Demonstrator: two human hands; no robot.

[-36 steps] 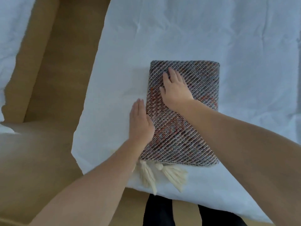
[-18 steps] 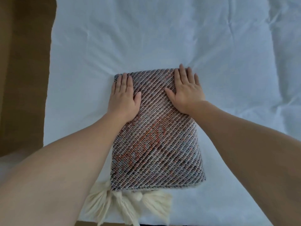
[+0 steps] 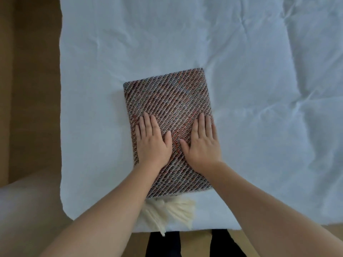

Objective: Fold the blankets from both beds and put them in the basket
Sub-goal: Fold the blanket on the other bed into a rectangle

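Blanket: we are looking down at a folded, rectangular woven blanket [image 3: 167,101] with diagonal grey, brown and rust stripes; it is lying flat on the bed.
Bed: a wrinkled white bed sheet [image 3: 185,34] is lying under the blanket and spreading out on every side of it.
Left hand: we are pressing our left hand [image 3: 151,143] flat on the blanket's near left part, fingers straight and together, gripping nothing.
Right hand: we are pressing our right hand [image 3: 201,145] flat on the blanket's near right part, by its right edge, fingers straight, thumb pointing toward the other hand, gripping nothing.
Tassels: cream yarn tassels [image 3: 170,208] are sticking out from the blanket's near edge.
Floor: a brown floor [image 3: 33,89] is showing well to the left of the blanket.
Legs: dark trouser legs [image 3: 163,243] are showing beyond the tassels, on the blanket's near side.
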